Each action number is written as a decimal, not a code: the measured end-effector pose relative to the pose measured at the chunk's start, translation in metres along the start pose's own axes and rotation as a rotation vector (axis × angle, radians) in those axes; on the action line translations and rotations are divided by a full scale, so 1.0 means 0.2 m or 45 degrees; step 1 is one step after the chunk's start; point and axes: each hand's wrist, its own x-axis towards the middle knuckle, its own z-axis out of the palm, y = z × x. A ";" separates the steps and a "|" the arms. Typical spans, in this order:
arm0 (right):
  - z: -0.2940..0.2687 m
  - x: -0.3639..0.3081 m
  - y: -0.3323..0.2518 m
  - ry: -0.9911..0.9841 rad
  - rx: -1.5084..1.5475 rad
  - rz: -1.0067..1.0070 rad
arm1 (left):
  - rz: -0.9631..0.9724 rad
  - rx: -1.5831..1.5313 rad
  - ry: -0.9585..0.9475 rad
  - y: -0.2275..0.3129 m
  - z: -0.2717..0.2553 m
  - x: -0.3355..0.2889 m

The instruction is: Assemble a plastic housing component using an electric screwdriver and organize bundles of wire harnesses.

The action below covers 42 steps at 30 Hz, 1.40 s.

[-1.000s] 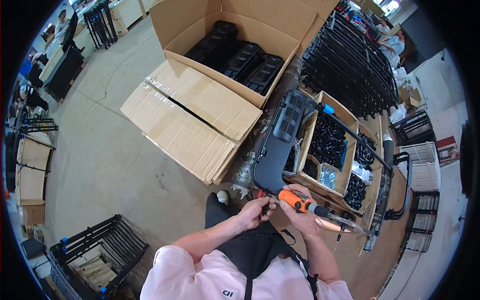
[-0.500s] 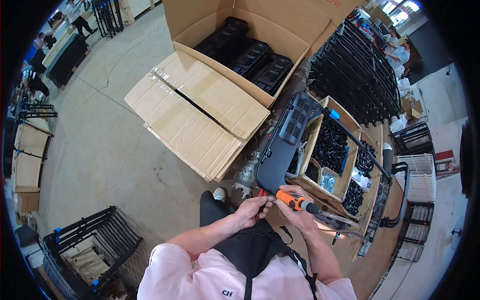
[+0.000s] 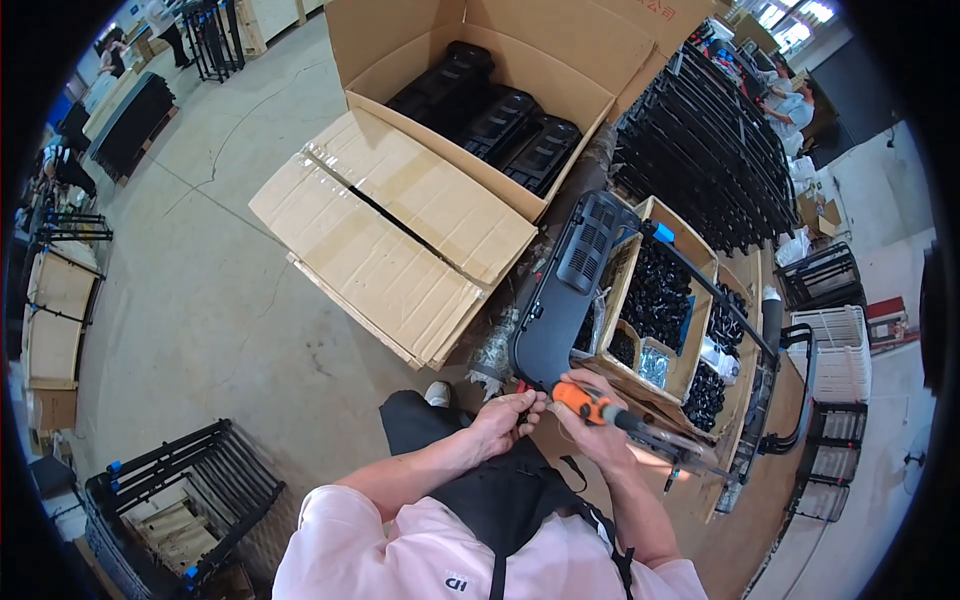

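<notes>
The left hand [image 3: 505,420] is pinching something small and dark at the near end of a long black panel [image 3: 560,300]; the fingers are pressed together around it, though what they are gripping is too small to tell. The right hand [image 3: 590,435] is curling closed around an orange-handled driver [image 3: 590,403], whose orange end is lying just beside the left fingertips. The panel is resting along the left edge of the worktop [image 3: 745,510], running away from the person. Beside it, toward the middle of the worktop, open trays [image 3: 665,300] are holding small black parts. Off the left edge, on the floor [image 3: 200,300], a big cardboard box [image 3: 480,110] is standing open with more black panels inside, its flaps spreading outward. Black metal frames [image 3: 710,150] are leaning stacked past the far end.
</notes>
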 end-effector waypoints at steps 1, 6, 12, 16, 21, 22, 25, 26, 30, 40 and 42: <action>-0.01 -0.03 -0.01 0.050 0.001 0.029 | -0.001 0.000 -0.001 0.01 0.01 -0.01; -0.05 -0.05 0.02 0.105 0.418 0.034 | -0.007 -0.163 -0.094 0.10 0.07 -0.02; -0.06 -0.03 0.00 0.127 0.486 0.011 | -0.020 -0.379 -0.166 0.17 0.14 0.00; -0.05 0.00 -0.01 0.136 0.451 -0.031 | -0.057 -0.411 -0.207 0.20 0.13 0.02; -0.05 0.04 -0.03 0.137 0.459 -0.026 | -0.073 -0.450 -0.250 0.22 0.13 0.02; -0.04 0.05 -0.03 0.139 0.429 -0.031 | -0.076 -0.473 -0.259 0.23 0.14 0.01; 0.00 0.10 -0.03 0.149 0.387 -0.034 | -0.022 -0.377 -0.212 0.25 0.19 0.01; 0.01 0.12 -0.03 0.157 0.376 -0.032 | -0.020 -0.380 -0.214 0.26 0.19 0.01; 0.05 0.21 -0.06 0.170 0.378 -0.012 | 0.001 -0.402 -0.193 0.28 0.15 0.04; 0.14 0.39 -0.01 0.149 0.358 0.063 | -0.103 -0.192 -0.167 0.31 0.10 0.01; 0.16 0.41 0.03 0.130 0.322 0.058 | -0.104 -0.162 -0.197 0.32 0.11 0.00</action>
